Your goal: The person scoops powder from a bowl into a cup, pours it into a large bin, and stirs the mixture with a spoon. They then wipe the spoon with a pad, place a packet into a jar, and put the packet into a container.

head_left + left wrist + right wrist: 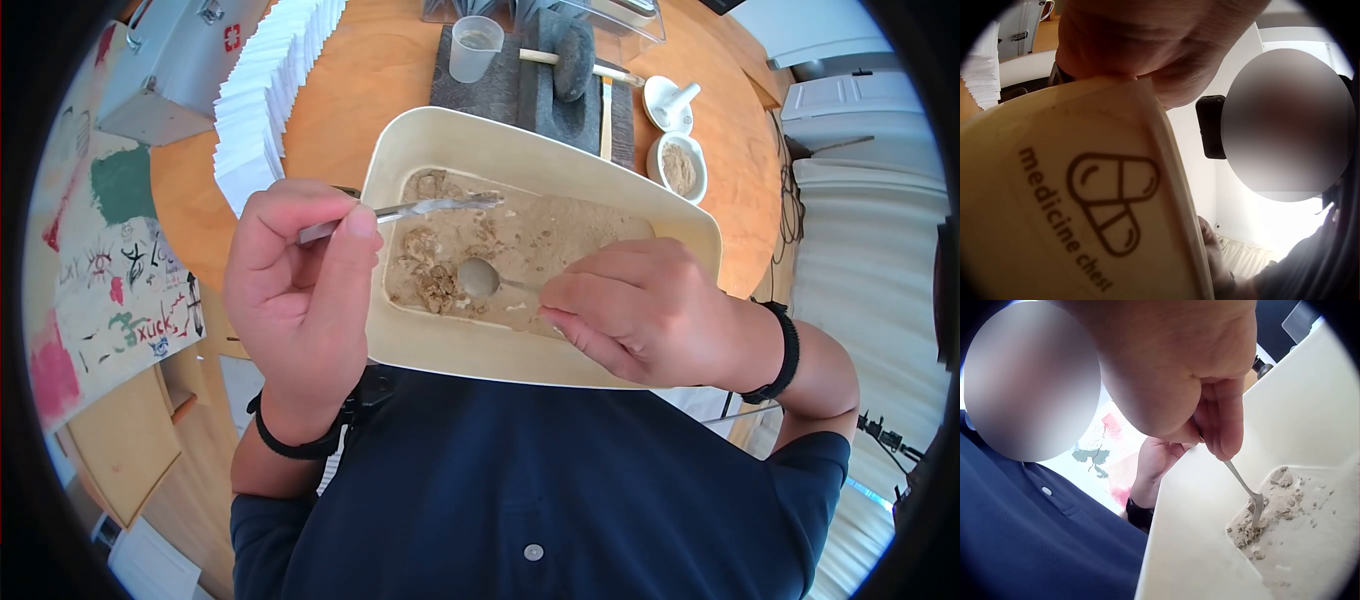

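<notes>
Between thumb and fingers, my left hand (pixel 305 270) pinches a slim metal tool like tweezers (pixel 400 210). The tool's whitish, brown-tipped end lies over a cream plastic box (pixel 540 365). My right hand (pixel 640 305) grips a metal spoon (pixel 480 278) by its handle. In the right wrist view the bowl of the spoon (pixel 1258 509) dips into crumbly clumps at one end of the box. Light brown powder (pixel 540 225) with darker lumps (pixel 437 288) covers the floor of the box. "Medicine chest" is printed on the box's outside (pixel 1116 206) in the left wrist view.
Behind the box stand a plastic measuring cup (pixel 475 50) and a dark stone block (pixel 555 110) with a rounded stone (pixel 574 60). A bowl of powder (pixel 680 168) and a small white mortar and pestle (pixel 670 103) sit right. Folded white papers (pixel 265 100) line the left.
</notes>
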Demonstrator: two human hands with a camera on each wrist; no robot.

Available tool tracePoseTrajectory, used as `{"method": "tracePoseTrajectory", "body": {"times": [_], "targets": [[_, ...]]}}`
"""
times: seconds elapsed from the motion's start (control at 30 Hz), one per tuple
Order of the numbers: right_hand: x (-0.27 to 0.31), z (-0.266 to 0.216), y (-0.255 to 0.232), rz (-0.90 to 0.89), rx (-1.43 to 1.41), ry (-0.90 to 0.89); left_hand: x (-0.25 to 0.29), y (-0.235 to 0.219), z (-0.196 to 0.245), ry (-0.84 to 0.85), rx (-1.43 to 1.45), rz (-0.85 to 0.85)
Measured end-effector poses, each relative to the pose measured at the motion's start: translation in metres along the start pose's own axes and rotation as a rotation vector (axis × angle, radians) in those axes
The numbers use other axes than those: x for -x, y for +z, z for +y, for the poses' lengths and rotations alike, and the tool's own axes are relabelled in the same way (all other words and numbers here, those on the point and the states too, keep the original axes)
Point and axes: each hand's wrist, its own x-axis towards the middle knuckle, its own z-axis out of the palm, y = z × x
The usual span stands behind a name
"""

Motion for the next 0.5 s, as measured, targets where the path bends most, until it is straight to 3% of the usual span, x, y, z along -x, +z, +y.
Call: {"method": "tracePoseTrajectory", "body": {"times": [0.1, 0.23, 0.5], "targets": [[-0.002, 0.001, -0.012, -0.123, 0.058, 0.032, 0.000, -0.001, 0.000, 0.005, -0.011, -0.013], [0.003, -0.002, -0.022, -0.140, 0.041, 0.030, -0.001, -0.002, 0.002, -0.018, 0.017, -0.019], [0.039, -0.024, -0.078, 0.077, 0.245, 0.121, -0.005, -0.006, 0.020, -0.076, -0.106, -0.027]]}}
